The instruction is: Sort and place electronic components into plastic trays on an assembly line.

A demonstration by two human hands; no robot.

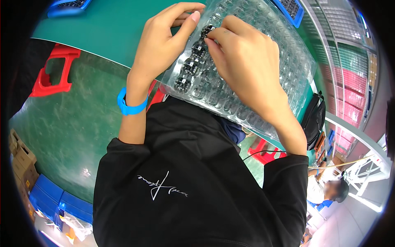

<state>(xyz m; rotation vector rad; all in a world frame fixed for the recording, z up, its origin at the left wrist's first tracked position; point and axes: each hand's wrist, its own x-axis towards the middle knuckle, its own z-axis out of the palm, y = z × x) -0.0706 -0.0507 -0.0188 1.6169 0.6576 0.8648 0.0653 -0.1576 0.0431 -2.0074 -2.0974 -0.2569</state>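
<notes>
A clear plastic blister tray (214,96) with rows of round pockets lies on the green table. Down its left column sit several small round black circuit boards (190,66) with light markings. Above them, the thumb and forefinger of my right hand (247,59) pinch another round black circuit board (207,31) at its pocket. My left hand (166,39), a blue wristband (132,109) on its wrist, rests by the tray's left edge. Its fingers are loosely bent, thumb apart, with nothing seen between them. The other pockets in view look unfilled, though my right hand hides some.
Blue bins of small dark parts stand beyond the table's far left (70,6) and beside the tray's far right (290,10). A red stool (61,70) is on the floor at left. A black bag (314,117) lies at right. Further right, another person (329,191) is visible.
</notes>
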